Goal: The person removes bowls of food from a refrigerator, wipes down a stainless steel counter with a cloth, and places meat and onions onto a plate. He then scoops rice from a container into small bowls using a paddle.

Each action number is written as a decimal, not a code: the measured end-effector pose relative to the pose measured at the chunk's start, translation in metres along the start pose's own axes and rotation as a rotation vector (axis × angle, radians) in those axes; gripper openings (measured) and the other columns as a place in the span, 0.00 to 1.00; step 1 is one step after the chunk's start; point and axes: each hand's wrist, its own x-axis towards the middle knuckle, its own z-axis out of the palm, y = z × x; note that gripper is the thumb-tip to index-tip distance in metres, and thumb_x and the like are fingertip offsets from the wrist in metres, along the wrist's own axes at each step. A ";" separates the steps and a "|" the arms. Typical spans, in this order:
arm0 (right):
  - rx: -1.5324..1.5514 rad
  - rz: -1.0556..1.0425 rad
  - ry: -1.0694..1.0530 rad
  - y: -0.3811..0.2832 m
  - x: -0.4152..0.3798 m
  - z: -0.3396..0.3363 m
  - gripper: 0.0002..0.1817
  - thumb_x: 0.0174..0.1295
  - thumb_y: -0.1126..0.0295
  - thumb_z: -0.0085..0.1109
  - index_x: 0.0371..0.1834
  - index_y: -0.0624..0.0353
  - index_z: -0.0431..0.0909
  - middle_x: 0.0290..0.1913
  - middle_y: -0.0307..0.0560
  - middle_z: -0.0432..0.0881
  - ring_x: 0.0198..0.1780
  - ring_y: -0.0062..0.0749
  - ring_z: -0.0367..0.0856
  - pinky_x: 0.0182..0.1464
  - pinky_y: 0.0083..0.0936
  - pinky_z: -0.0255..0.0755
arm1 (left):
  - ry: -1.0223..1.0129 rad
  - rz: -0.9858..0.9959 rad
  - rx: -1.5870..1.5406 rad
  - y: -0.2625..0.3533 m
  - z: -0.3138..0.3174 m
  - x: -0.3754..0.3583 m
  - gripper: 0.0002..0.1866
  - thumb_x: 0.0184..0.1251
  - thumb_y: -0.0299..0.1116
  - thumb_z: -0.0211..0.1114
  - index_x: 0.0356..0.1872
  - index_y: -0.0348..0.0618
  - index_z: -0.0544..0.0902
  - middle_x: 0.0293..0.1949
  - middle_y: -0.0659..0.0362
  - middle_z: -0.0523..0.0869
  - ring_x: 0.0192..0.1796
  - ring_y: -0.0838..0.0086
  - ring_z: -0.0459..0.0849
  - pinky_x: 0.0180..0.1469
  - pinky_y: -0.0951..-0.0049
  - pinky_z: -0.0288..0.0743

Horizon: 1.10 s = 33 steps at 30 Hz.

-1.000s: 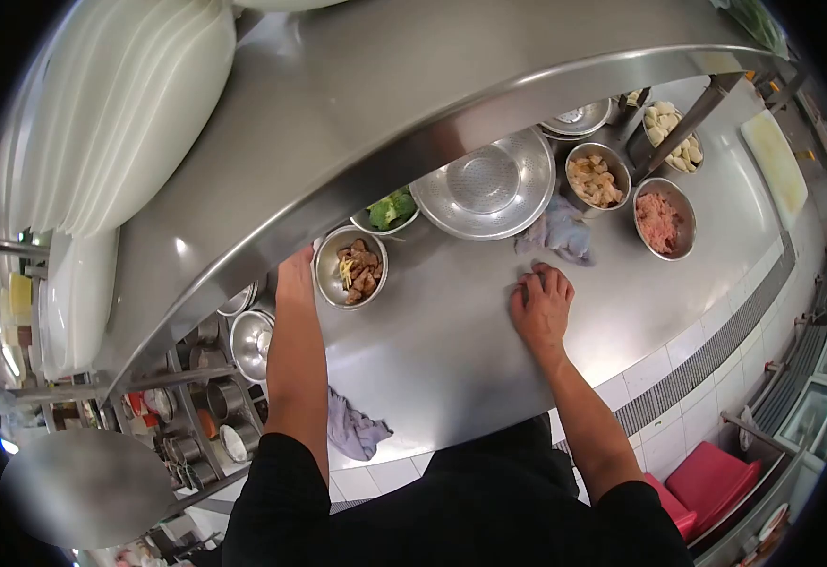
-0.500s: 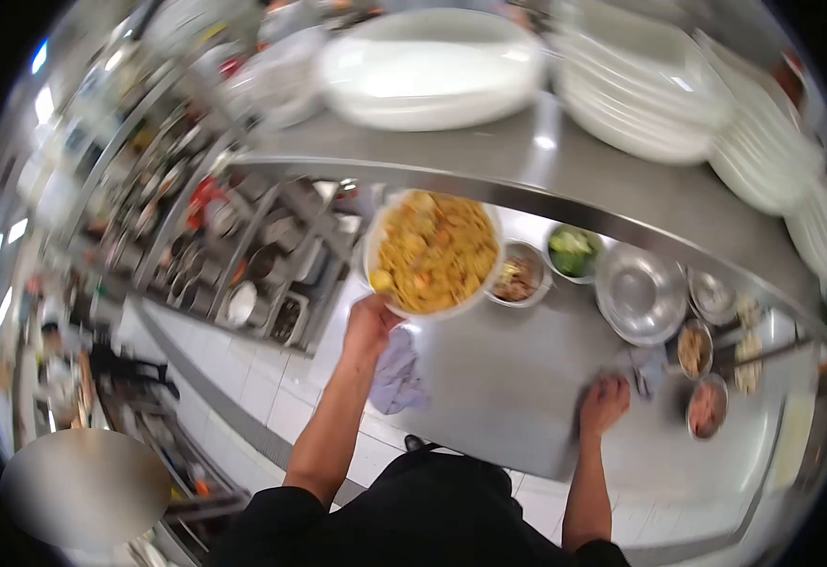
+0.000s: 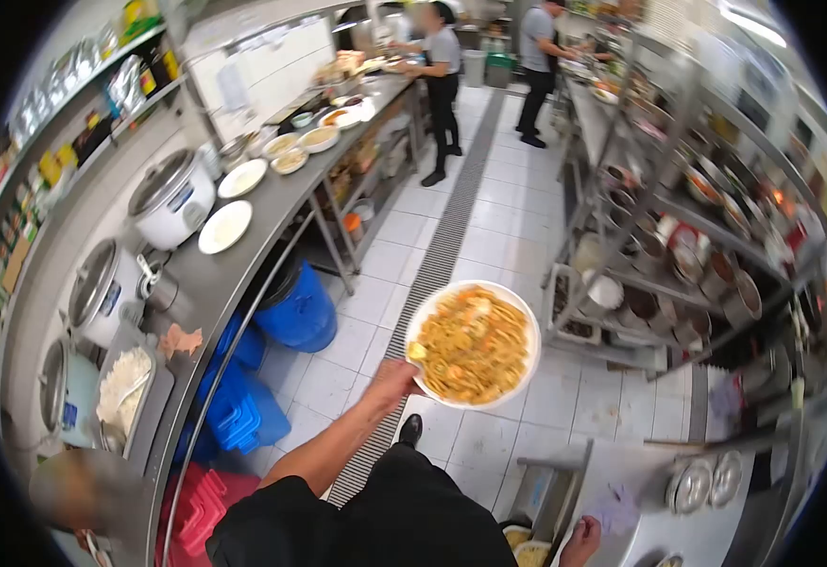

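Note:
My left hand (image 3: 396, 380) grips the left rim of a round white plate (image 3: 529, 370), held out over the tiled floor. Yellow-orange noodles (image 3: 475, 345) cover most of it, with a small yellow piece near my fingers. My right hand (image 3: 580, 543) is low at the right, beside the edge of a steel table (image 3: 612, 472). Its fingers look curled, and whether anything is in them is too small to make out. A purple cloth (image 3: 615, 510) lies on that table near this hand.
A long steel counter (image 3: 207, 312) at left bears rice cookers (image 3: 172, 198), white plates (image 3: 226, 227) and a rice tray (image 3: 125, 392). Blue bins (image 3: 300, 307) stand beneath. Two people (image 3: 442, 85) (image 3: 534, 76) stand farther up the aisle. A metal rack (image 3: 659, 274) stands at right.
The view has turned from the steel table and plate shelf to the aisle. My left hand still holds the noodle plate, now over the floor. My right hand is lower, at the table's edge.

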 end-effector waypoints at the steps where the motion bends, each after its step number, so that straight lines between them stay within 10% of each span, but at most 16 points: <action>1: -0.010 -0.028 -0.028 -0.011 0.018 0.022 0.07 0.64 0.73 0.52 0.39 0.65 0.77 0.33 0.45 0.79 0.35 0.28 0.75 0.40 0.24 0.69 | 0.107 0.040 -0.026 0.015 -0.036 0.021 0.16 0.60 0.27 0.57 0.46 0.26 0.80 0.39 0.49 0.87 0.37 0.63 0.88 0.40 0.64 0.85; 8: -0.040 0.128 -0.375 -0.054 0.049 0.129 0.09 0.62 0.68 0.55 0.34 0.63 0.79 0.25 0.37 0.77 0.30 0.23 0.74 0.35 0.23 0.69 | 0.586 0.363 -0.158 0.110 -0.263 0.185 0.12 0.67 0.28 0.56 0.41 0.25 0.80 0.36 0.48 0.87 0.33 0.66 0.88 0.35 0.68 0.85; 10: -0.700 0.489 -0.911 -0.120 0.051 0.130 0.36 0.64 0.52 0.57 0.73 0.53 0.61 0.67 0.60 0.70 0.68 0.40 0.67 0.70 0.38 0.57 | 0.695 0.471 -0.267 0.149 -0.293 0.223 0.12 0.67 0.30 0.59 0.38 0.26 0.81 0.33 0.50 0.86 0.31 0.68 0.87 0.32 0.70 0.83; 11: -0.792 0.526 -1.027 -0.119 0.048 0.136 0.35 0.64 0.52 0.56 0.72 0.53 0.61 0.67 0.59 0.71 0.67 0.40 0.68 0.70 0.38 0.58 | 0.721 0.450 -0.246 0.148 -0.334 0.259 0.13 0.67 0.31 0.59 0.40 0.27 0.80 0.35 0.50 0.86 0.32 0.69 0.86 0.32 0.69 0.83; 18: -0.554 0.495 -0.905 -0.109 0.039 0.149 0.31 0.66 0.52 0.54 0.70 0.50 0.64 0.62 0.55 0.74 0.62 0.41 0.72 0.65 0.40 0.62 | 1.008 0.351 -0.485 0.213 -0.433 0.385 0.16 0.65 0.27 0.54 0.51 0.29 0.75 0.42 0.48 0.83 0.38 0.63 0.86 0.38 0.65 0.85; 24: -0.572 0.511 -0.891 -0.114 0.061 0.148 0.27 0.67 0.52 0.51 0.68 0.48 0.67 0.57 0.52 0.77 0.58 0.43 0.75 0.61 0.41 0.66 | 0.785 0.539 -0.906 0.210 -0.462 0.427 0.23 0.65 0.29 0.60 0.61 0.42 0.69 0.53 0.52 0.77 0.50 0.60 0.81 0.50 0.58 0.82; 26: -0.572 0.500 -0.900 -0.114 0.072 0.153 0.26 0.68 0.51 0.50 0.67 0.47 0.68 0.56 0.51 0.78 0.56 0.43 0.76 0.59 0.42 0.67 | 0.703 0.618 -0.749 0.204 -0.405 0.401 0.23 0.70 0.31 0.57 0.62 0.61 0.64 0.38 0.62 0.74 0.38 0.72 0.76 0.38 0.65 0.76; 27: -0.573 0.483 -0.922 -0.113 0.078 0.158 0.26 0.68 0.51 0.50 0.67 0.47 0.69 0.55 0.50 0.79 0.56 0.43 0.77 0.58 0.42 0.68 | 0.342 0.604 -0.505 0.167 -0.420 0.421 0.15 0.71 0.36 0.56 0.57 0.60 0.69 0.28 0.67 0.68 0.29 0.76 0.71 0.31 0.69 0.71; 29: -0.598 0.416 -0.988 -0.112 0.091 0.166 0.25 0.69 0.51 0.49 0.66 0.46 0.70 0.54 0.49 0.80 0.54 0.44 0.78 0.57 0.42 0.69 | 0.337 0.358 -0.195 0.071 -0.377 0.420 0.22 0.68 0.44 0.59 0.59 0.48 0.75 0.38 0.61 0.83 0.37 0.72 0.81 0.39 0.70 0.78; 31: -0.657 0.288 -1.102 -0.105 0.100 0.168 0.24 0.69 0.51 0.48 0.65 0.45 0.70 0.52 0.48 0.81 0.53 0.44 0.79 0.56 0.43 0.71 | 0.029 0.305 0.787 -0.064 -0.362 0.423 0.25 0.65 0.52 0.61 0.50 0.40 0.83 0.43 0.48 0.86 0.45 0.57 0.83 0.47 0.58 0.77; 33: -0.777 -0.035 -1.265 -0.083 0.107 0.159 0.23 0.70 0.51 0.47 0.64 0.44 0.71 0.51 0.47 0.82 0.51 0.44 0.80 0.54 0.43 0.72 | 0.123 -0.179 1.039 -0.035 -0.277 0.277 0.24 0.58 0.50 0.65 0.35 0.35 0.87 0.40 0.42 0.87 0.46 0.51 0.85 0.50 0.53 0.78</action>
